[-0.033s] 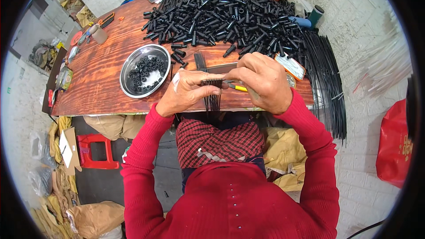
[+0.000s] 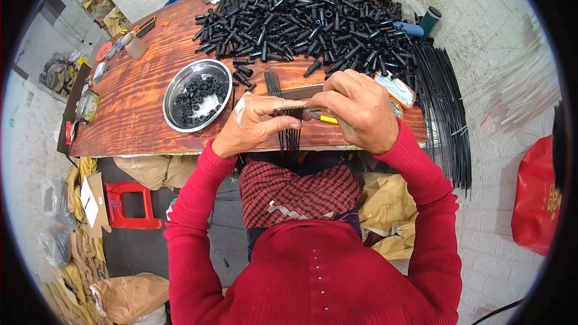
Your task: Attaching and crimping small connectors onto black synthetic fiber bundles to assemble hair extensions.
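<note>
Table (image 2: 129,117) of reddish wood, heaped at back with black tubes (image 2: 301,30). At right, long black rods (image 2: 448,114); at left, steel bowl (image 2: 186,72) of small black parts (image 2: 198,91). Right hand (image 2: 361,111), fingers bent; left hand (image 2: 256,124), thumb pressed toward fingers. Near the front edge, slim rod bundle (image 2: 289,138). Against the right hand, yellow-handled tool (image 2: 328,119), hard to tell whether gripped. Over the bundle, pinched between left thumb and fingers, row of small dark pieces (image 2: 289,112).
</note>
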Motion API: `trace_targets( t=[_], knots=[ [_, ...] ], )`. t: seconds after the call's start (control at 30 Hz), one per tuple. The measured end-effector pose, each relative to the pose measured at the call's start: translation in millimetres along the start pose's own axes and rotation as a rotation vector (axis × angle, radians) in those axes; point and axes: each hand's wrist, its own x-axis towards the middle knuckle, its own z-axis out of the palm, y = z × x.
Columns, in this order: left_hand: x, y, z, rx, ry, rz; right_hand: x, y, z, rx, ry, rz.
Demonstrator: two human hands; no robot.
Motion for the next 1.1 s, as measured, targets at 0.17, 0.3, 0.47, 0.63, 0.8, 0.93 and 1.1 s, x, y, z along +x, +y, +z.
trace_targets(
  t=[0.17, 0.3, 0.47, 0.63, 0.8, 0.93, 1.1],
  knots=[
    [-1.2, -7.8, -2.1, 0.124, 0.002, 0.107, 3.7, -5.2, -5.8, -0.105, -0.003, -0.06],
    [-2.2, -3.2, -2.9, 0.25, -0.001, 0.106, 2.5, -6.9, -4.6, -0.112, -0.035, -0.046],
    [-2.5, 0.0, 2.1, 0.007, 0.014, -0.033, -9.5, 1.3, 8.9, 0.407, -0.054, 0.278],
    [1.6, 5.8, 6.7, 0.042, -0.08, -0.04, 2.5, -2.0, 17.7, 0.803, -0.159, 0.623],
    [1.4, -14.6, 11.8, -0.014, -0.022, -0.004, -2.1, 13.8, 21.7, 0.783, -0.132, 0.576],
    [-9.5, -28.8, 17.9, -0.098, -0.044, -0.1, -36.3, 61.1, 34.9, 0.536, -0.134, 0.7],
    [-10.9, -36.1, 18.3, -0.043, -0.069, -0.1, -124.0, 69.4, 90.2, -0.139, -0.412, 0.494]
  ],
)
